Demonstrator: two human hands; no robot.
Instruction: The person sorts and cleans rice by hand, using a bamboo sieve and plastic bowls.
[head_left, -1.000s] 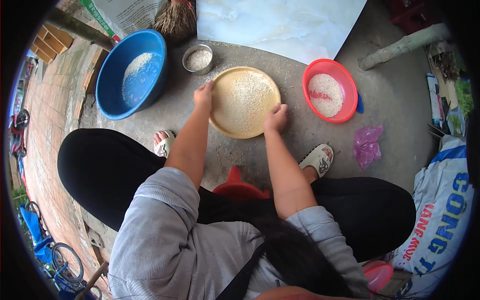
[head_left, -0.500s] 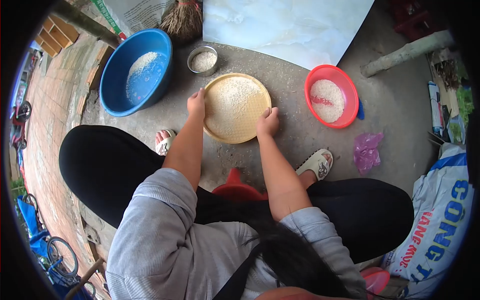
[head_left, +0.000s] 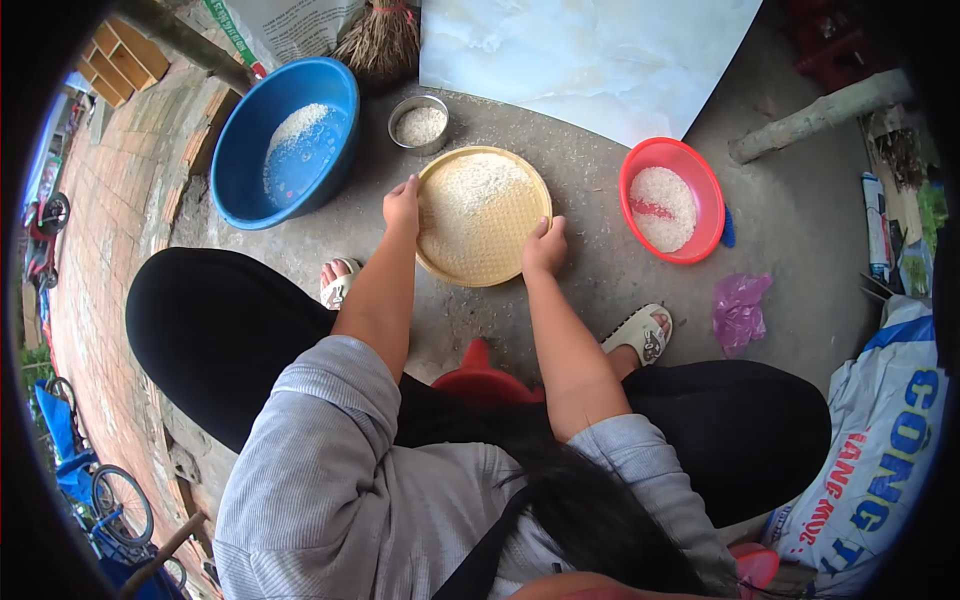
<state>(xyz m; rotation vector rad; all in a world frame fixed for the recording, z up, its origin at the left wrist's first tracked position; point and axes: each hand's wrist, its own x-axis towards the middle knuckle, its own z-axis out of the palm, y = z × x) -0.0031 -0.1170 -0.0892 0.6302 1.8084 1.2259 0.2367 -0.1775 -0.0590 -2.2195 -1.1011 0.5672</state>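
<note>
The floor is grey, speckled with loose pale grains around a small metal bowl at the far middle. A large blue basin stands to the far left, a red basin right of centre, and a crumpled pink bag lies nearer, on the right.

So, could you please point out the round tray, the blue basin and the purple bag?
Round tray (head_left: 502, 238), head view: bare woven surface.
Blue basin (head_left: 239, 145), head view: inner wall.
Purple bag (head_left: 740, 312), head view: crumpled middle.
</note>
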